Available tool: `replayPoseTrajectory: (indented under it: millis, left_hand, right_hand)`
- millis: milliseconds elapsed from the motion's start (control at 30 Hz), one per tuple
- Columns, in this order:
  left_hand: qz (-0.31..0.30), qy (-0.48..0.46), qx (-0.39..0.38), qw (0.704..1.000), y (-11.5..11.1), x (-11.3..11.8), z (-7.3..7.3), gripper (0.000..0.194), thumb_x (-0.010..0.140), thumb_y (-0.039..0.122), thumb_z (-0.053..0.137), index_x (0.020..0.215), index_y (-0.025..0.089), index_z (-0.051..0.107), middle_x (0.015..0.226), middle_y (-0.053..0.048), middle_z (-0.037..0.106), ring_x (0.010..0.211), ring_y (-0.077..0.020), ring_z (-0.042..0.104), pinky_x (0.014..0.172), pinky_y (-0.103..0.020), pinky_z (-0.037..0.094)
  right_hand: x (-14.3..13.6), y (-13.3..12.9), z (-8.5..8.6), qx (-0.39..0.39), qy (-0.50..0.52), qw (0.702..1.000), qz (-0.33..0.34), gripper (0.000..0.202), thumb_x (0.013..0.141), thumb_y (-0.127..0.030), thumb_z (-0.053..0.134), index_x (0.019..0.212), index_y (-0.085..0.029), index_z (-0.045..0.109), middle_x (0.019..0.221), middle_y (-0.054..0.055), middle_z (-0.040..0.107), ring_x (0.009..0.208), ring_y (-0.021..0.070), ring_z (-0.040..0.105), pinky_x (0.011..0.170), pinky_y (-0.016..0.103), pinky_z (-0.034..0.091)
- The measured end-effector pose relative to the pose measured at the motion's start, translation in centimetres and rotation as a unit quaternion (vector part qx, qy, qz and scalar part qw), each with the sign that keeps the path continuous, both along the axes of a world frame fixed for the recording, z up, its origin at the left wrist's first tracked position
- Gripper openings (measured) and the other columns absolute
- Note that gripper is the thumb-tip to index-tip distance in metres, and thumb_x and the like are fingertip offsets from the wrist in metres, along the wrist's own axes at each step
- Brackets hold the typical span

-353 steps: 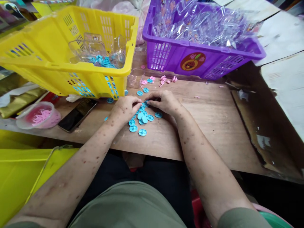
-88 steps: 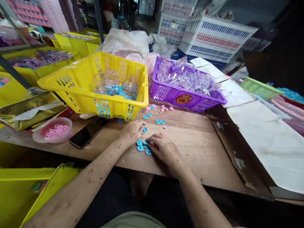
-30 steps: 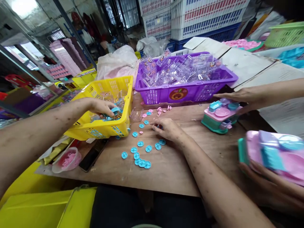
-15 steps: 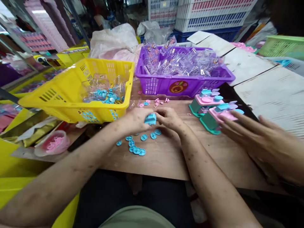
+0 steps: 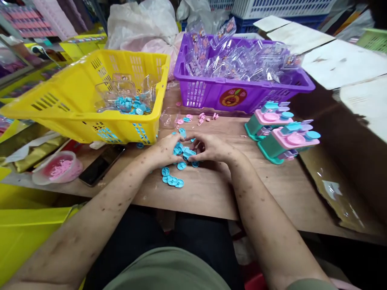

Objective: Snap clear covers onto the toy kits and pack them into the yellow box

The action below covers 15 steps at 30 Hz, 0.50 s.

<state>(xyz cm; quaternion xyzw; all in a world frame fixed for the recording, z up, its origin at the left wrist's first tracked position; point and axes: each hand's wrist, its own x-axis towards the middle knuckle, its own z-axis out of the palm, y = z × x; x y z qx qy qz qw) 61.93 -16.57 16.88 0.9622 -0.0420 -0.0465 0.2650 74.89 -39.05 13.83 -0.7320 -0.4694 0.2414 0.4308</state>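
Observation:
My left hand rests on the wooden table at the left of a small heap of blue plastic discs. Facing it from the right, my right hand has its fingers curved and parted around the heap's other side. Some blue pieces lie between the two hands, partly covered by the fingers. Nearer my body, several more oval blue discs lie in a short curved row, showing a cross-shaped rib. Both hands look open, with the pieces lying between them rather than gripped.
Behind stand a yellow basket with blue parts and a purple basket full of clear packs. Two pink-and-green toy units stand right, near a cardboard box wall. A phone and a tub of pink pieces lie left.
The blue block-like piece held between my hands is no longer gripped; my hands have parted around a heap of discs. Another person's hand at the right has left the view.

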Motion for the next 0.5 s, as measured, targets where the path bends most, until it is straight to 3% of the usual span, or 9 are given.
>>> replayPoseTrajectory:
  millis: [67,200,367,500]
  left_hand:
    - [-0.01,-0.004,-0.013,1.0,0.4,-0.5,0.1,0.056,0.085,0.029,0.086,0.138,0.021,0.067,0.138,-0.012,0.074,0.131,-0.0356,0.073,0.115,-0.049,0.059]
    - [-0.019,-0.033,-0.044,0.998,0.9,-1.7,0.4,0.044,0.094,0.023,0.071,0.138,0.022,0.066,0.142,-0.011,0.073,0.134,-0.0316,0.072,0.119,-0.049,0.058]
    - [-0.027,-0.088,-0.045,0.995,1.1,-2.8,0.4,0.04,0.099,0.021,0.062,0.138,0.021,0.068,0.14,-0.01,0.077,0.13,-0.0298,0.075,0.117,-0.048,0.061]
    - [-0.085,-0.18,-0.025,0.98,2.1,-4.0,-1.3,0.034,0.108,0.029,0.056,0.136,0.024,0.074,0.138,-0.009,0.082,0.125,-0.0288,0.08,0.113,-0.042,0.065]
  right_hand:
    - [0.0,0.0,0.1,0.001,-0.02,1.0,0.005,0.064,0.08,-0.032,0.099,0.14,-0.022,0.079,0.102,0.002,0.078,0.083,0.0168,0.071,0.077,0.029,0.057]
    - [0.5,-0.3,0.5,0.033,-0.032,0.999,-0.018,0.037,0.091,-0.026,0.085,0.127,-0.021,0.085,0.104,0.003,0.083,0.086,0.0174,0.072,0.079,0.029,0.057]
    - [0.5,-0.5,0.5,0.069,0.053,0.994,-0.065,0.033,0.093,-0.027,0.08,0.125,-0.019,0.082,0.112,0.006,0.083,0.089,0.0186,0.077,0.076,0.028,0.062]
    - [-1.1,-0.3,1.0,0.094,0.134,0.985,-0.061,0.029,0.087,-0.021,0.083,0.115,-0.02,0.078,0.105,0.001,0.08,0.092,0.0178,0.077,0.079,0.027,0.064]
